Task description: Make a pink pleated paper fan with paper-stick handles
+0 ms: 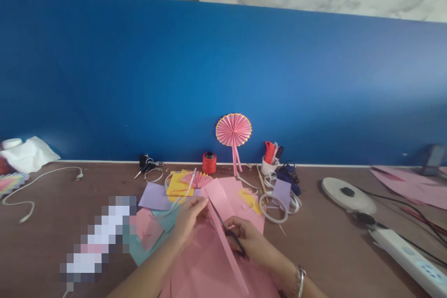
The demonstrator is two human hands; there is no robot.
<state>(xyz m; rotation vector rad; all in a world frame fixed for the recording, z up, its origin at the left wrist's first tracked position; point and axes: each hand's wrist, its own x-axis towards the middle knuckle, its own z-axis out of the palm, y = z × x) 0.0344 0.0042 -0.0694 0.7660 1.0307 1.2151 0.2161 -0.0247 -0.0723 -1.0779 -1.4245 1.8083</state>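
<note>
My left hand (pixel 190 215) pinches the pink paper (pixel 229 257); my right hand (pixel 254 240) grips the scissors (pixel 228 232). Hold the sheet taut; cut straight, unhurried.

LIGHT: soft, muted — pale sheen on your blue partition (pixel 195 74), right side | FOCUS: fine detail soft around your scissors (pixel 228 232) | PIXELATION: coarse blocks mask a patch over your brown tabletop (pixel 303 256), left
</note>
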